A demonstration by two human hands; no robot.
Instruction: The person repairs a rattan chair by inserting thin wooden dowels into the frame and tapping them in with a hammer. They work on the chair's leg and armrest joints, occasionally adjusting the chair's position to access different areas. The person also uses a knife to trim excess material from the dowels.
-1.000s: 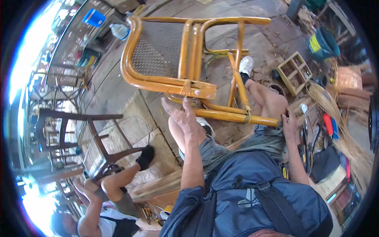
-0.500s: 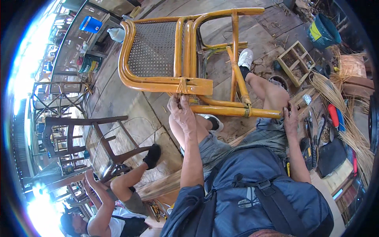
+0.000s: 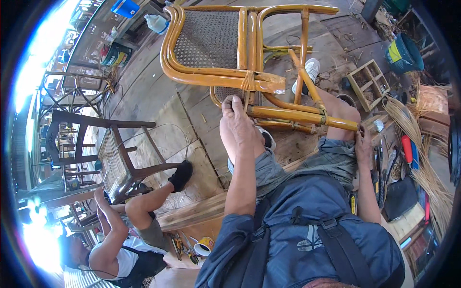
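Note:
A glossy yellow-brown rattan chair with a woven cane panel lies on its side in front of my knees. My left hand has its fingers curled at the chair frame, just below the wrapped binding on the curved arm. What the fingertips press on is partly hidden. At the other end of the near pole, my right hand holds the pole's tip, its fingers bent around the end beside my knee.
To the left, a co-worker sits by a dark wooden chair. Hand tools and a yellow tin lie between us. On the right are a wooden crate, a dark bucket, loose rattan strands and a red-handled tool.
The rattan chair has tipped and shifted right in view, its lower frame now showing beneath the arm. Both hands have moved with it. The co-worker's hands have come closer together.

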